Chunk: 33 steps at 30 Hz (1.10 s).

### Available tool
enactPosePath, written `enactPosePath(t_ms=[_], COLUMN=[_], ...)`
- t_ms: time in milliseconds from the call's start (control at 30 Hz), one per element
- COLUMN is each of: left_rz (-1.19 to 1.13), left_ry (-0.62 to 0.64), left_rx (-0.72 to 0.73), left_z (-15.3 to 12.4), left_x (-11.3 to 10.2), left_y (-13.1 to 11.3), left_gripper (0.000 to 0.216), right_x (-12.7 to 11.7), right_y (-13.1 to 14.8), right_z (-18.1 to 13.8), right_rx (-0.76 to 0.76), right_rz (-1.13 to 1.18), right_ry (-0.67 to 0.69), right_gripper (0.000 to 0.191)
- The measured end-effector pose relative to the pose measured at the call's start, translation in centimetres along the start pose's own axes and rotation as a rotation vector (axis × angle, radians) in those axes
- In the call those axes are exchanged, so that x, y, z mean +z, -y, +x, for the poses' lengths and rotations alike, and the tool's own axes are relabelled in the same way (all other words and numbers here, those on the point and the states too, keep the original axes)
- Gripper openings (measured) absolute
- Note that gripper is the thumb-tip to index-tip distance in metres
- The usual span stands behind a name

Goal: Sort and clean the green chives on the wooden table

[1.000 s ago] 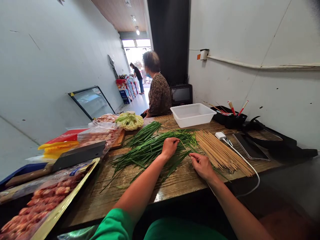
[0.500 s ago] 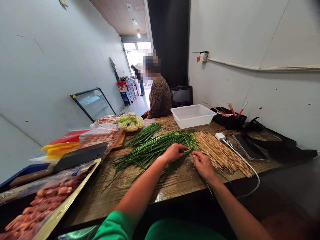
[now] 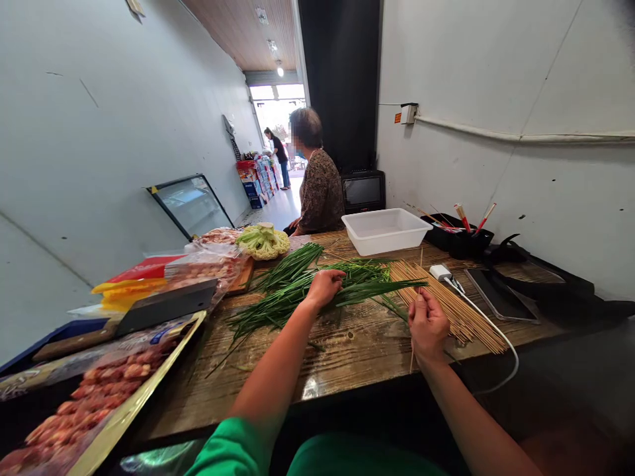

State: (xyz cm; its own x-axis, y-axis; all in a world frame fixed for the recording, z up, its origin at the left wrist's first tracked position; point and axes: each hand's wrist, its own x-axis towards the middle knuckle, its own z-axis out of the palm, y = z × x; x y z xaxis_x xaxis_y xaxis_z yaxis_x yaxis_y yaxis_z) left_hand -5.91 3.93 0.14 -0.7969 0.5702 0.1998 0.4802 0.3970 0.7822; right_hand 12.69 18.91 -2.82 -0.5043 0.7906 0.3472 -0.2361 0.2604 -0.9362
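Presently, right hand point(image 3: 429, 324) pinches a thin skewer point(image 3: 421, 256), long axis near twelve-to-six; green strands point(image 3: 380, 288) run nine-to-three between hands, tips just at the right fingers' twelve. Left hand point(image 3: 325, 289), at their nine-o'clock end, half curled; whether it grips them, cannot tell.

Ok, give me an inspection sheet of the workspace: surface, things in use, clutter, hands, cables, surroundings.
Surface: wooden table, glossy near its front edge.
Things: greens heaped mid-table; skewers spread to their right.
Clutter: cleaver and packed meat at left; cauliflower and tub behind.
Hands: left hand at the greens, grip unclear; right hand pinches a single skewer at the leaf ends.
Cables: white cable from charger, hanging past the near edge.
Surroundings: person beyond the table; second person farther back.
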Motion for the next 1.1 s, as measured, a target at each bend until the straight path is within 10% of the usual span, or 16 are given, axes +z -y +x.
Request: enactPosePath(t_ms=[167,367,1100], left_rz=[-0.319,-0.609,-0.172], left_ry=[-0.223,-0.116,-0.121], left_rx=[-0.215,-0.179,-0.093], left_z=[0.6,0.1,-0.2], left_x=[-0.7,0.9,2.8], left_y=[1.0,-0.1,-0.8], left_gripper=[0.027,0.026,0.018], right_x=[0.2,0.7,0.9], right_y=[1.2,0.7,-0.2], right_z=[-0.6,-1.0,-0.8], right_rx=[0.113,0.093,0.114], right_rz=[0.248,-0.030,-0.125], right_ry=[0.137,0.634,0.629], right_gripper=[0.041,0.039,0.042])
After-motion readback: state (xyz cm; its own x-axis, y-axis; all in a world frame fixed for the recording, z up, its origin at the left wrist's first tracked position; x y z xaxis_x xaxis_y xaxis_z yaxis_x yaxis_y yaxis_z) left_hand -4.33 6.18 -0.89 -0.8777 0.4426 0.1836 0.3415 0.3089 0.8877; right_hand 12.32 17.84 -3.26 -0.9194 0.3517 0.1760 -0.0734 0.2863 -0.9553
